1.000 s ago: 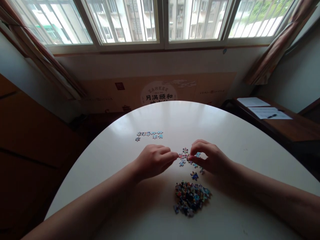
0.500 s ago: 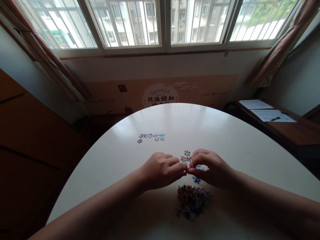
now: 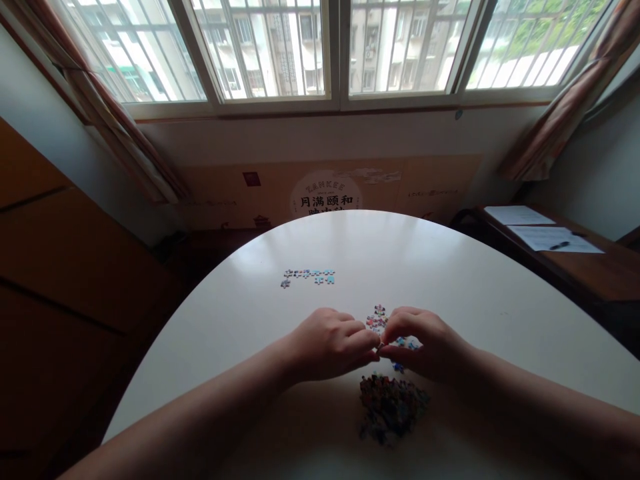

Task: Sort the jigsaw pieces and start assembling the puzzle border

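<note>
Fingertips of my left hand (image 3: 334, 341) and my right hand (image 3: 425, 339) meet over the table, both pinched on one small jigsaw puzzle piece (image 3: 380, 347). The piece is mostly hidden by the fingers and seen edge-on. Just beyond the hands lie loose pink and multicoloured pieces (image 3: 377, 321). Blue pieces (image 3: 399, 367) show below and behind my right fingers, partly covered. Closer to me is a dark heap of jigsaw pieces (image 3: 393, 408). Farther off to the left, several pieces (image 3: 320, 275) form a short strip, with a few below it.
The round white table (image 3: 225, 313) has its curved far edge before a wall and a barred window. At right, a brown side table (image 3: 600, 280) bears papers (image 3: 550, 238) and a pen. A wooden cabinet (image 3: 65, 267) stands at left.
The whole view has shifted slightly, so everything sits a little lower and to the right. Both hands keep their pinch on the piece, with only slight finger movement.
</note>
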Available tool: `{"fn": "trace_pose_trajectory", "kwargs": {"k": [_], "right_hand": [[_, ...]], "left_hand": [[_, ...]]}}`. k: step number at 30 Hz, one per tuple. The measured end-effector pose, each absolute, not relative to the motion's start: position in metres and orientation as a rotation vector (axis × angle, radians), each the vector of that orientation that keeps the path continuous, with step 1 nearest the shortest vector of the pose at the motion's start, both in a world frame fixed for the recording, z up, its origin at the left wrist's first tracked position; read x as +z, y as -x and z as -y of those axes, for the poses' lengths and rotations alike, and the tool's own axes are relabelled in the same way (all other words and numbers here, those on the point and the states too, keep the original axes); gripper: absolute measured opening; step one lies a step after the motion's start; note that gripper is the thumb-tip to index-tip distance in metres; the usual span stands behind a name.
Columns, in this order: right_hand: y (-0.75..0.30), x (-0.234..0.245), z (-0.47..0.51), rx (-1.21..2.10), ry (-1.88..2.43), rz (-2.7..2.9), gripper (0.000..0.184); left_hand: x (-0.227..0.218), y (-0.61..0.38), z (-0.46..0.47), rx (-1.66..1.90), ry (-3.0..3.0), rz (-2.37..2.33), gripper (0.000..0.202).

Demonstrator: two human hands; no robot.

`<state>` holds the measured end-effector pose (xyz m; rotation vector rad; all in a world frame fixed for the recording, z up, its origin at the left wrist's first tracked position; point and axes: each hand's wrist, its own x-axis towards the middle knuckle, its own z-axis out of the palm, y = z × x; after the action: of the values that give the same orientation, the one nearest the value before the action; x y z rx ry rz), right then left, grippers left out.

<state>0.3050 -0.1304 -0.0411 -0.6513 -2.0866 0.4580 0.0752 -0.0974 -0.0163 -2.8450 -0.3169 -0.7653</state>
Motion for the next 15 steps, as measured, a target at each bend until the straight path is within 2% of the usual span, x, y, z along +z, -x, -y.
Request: {"fn": "trace_pose_trajectory", "kwargs": {"k": [8,15], "right_hand": [[-0.316,-0.036,0.125,0.508,0.709,2.089,0.013],[-0.326,-0.042,0.112,0.313,0.697,2.135,0.017]], "left_hand": [[-0.023,-0.065,0.083,-0.786,2.908,0.428,0.025],[-0.032,-0.04,0.042,-0.753,2.847,1.113,0.019]]}}
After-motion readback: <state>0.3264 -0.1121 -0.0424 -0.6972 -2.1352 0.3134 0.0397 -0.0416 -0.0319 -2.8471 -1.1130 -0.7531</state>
